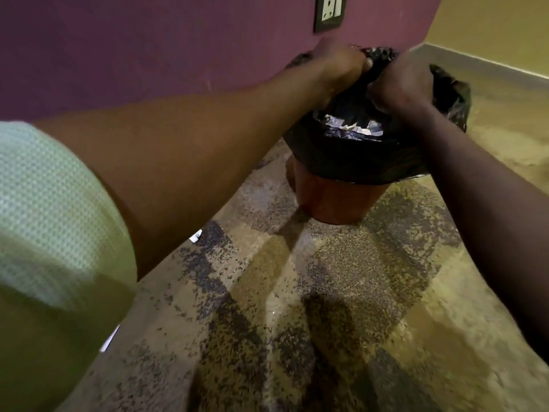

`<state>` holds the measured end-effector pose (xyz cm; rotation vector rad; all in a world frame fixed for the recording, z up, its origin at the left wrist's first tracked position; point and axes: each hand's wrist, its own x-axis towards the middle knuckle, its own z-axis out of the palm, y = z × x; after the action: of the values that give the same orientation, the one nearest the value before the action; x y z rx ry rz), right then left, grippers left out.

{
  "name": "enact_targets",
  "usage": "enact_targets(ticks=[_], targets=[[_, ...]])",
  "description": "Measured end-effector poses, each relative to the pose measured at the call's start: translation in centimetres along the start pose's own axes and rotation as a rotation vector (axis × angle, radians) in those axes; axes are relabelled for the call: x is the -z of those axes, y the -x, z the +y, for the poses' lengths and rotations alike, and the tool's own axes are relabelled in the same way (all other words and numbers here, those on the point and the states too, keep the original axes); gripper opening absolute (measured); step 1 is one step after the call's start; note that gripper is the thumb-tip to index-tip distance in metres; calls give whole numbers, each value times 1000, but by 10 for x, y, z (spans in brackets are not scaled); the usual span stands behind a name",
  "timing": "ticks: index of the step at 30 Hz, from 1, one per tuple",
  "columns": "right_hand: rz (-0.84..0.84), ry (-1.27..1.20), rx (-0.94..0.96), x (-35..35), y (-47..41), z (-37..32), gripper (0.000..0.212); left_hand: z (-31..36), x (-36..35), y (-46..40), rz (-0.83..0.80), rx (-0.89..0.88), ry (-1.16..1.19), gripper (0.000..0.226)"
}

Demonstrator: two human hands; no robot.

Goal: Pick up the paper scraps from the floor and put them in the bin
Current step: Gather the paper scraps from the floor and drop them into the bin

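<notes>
Speckled floor (pixel 341 292), purple wall (pixel 118 55) at 11 o'clock. Left hand (pixel 338 65) and right hand (pixel 401 84), fingers curled, grip black liner (pixel 356 153) of brown bin (pixel 332 203); white paper scrap (pixel 196 235) at 9 o'clock.

- Your left hand (pixel 338 59) and right hand (pixel 399 84) cover the far rim of the round reddish-brown plastic bin (pixel 332 200); their fingers sink into the crumpled black plastic bin liner (pixel 356 156), so you cannot see how they lie.
- The white crumpled paper scraps inside the liner (pixel 350 124) show only as a pale strip.
- Your left forearm hides most of a small white paper scrap on the speckled floor (pixel 196 235).
- Another white scrap (pixel 109 340) peeks from behind your pale green sleeve (pixel 53 233).
- The top edge cuts off the dark-framed wall socket (pixel 329 13).
</notes>
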<state>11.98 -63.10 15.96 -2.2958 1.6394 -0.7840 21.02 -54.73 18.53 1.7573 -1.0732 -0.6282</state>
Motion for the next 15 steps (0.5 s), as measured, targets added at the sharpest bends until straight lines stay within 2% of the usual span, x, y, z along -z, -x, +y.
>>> enact_targets(ticks=[1,3,5,8,12,15], targets=[[70,5,24,0,5,1,29,0,2,-2,66,-70,-4,16],[80,-21,133,1,11,-1,26,1,6,3,167,-114,-79,24],[84,-105,240,5,16,-6,25,-9,16,13,216,-135,-90,21],[253,-235,377,13,34,-21,31,-37,41,28,303,-104,13,15],[305,-404,615,1,77,-62,31,-113,85,69,416,113,97,31],[203,-553,700,-35,117,-89,26,-182,115,116,485,287,55,32]])
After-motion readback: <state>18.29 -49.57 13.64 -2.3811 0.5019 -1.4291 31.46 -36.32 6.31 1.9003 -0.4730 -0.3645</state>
